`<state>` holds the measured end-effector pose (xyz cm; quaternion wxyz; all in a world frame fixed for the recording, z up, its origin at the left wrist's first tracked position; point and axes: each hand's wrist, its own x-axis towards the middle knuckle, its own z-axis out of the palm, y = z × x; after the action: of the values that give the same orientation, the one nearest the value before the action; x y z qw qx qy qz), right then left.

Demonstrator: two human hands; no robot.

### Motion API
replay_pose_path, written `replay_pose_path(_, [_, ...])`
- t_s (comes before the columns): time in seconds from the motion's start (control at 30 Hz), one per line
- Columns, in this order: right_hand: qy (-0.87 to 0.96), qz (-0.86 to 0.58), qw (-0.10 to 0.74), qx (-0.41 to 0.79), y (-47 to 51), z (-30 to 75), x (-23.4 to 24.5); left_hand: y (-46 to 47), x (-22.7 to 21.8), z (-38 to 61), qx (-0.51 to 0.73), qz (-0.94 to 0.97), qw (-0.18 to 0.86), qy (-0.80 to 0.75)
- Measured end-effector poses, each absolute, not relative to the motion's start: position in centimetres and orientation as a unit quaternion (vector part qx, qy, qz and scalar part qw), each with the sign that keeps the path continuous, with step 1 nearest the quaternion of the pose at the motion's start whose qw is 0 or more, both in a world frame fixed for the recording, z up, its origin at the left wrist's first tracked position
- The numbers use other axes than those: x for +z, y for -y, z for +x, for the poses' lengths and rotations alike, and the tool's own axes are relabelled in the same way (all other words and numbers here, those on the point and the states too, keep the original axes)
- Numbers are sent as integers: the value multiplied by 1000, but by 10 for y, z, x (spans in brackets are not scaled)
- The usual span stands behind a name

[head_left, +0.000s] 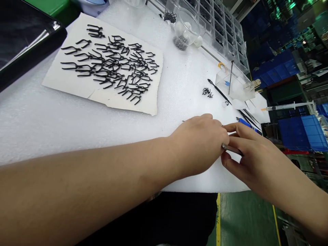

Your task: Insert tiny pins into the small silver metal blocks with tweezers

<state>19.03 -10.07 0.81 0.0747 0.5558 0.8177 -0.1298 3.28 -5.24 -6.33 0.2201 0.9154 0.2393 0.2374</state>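
Note:
My left hand (201,143) is closed, back towards me, low over the white foam tabletop (176,102). Its fingertips are hidden, so I cannot make out what they hold. Right against it is my right hand (248,150), fingers bent around a slim metal tool (232,149). The tool's blunt end reaches the side of my left hand; its kind is not clear. Beyond the hands lies a small pile of tiny black parts (207,92). To the left, many black two-pronged parts (115,65) are spread over a torn-edged white sheet (101,97).
A clear cup (188,25) of small dark pieces stands at the back, near a compartment box (217,25). On the right are a black-handled tool (219,89), a clear box (222,80), a blue-handled tool (246,123) and a syringe (288,106). A black case (28,37) fills the left corner.

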Motion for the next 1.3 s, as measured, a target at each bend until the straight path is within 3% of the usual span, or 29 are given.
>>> replay_pose_path(0.3, [-830, 517, 155, -141, 83, 187, 17, 50, -68, 33, 231, 901, 277, -242])
replay_pose_path(0.53, [-818, 532, 167, -137, 81, 180, 20, 56, -68, 32, 286, 884, 209, -305])
replay_pose_path(0.7, [-814, 526, 209, -134, 77, 178, 21, 52, -71, 31, 280, 892, 216, -282])
replay_pose_path(1.3, [-806, 542, 188, -142, 80, 176, 16, 51, -65, 28, 245, 899, 242, -269])
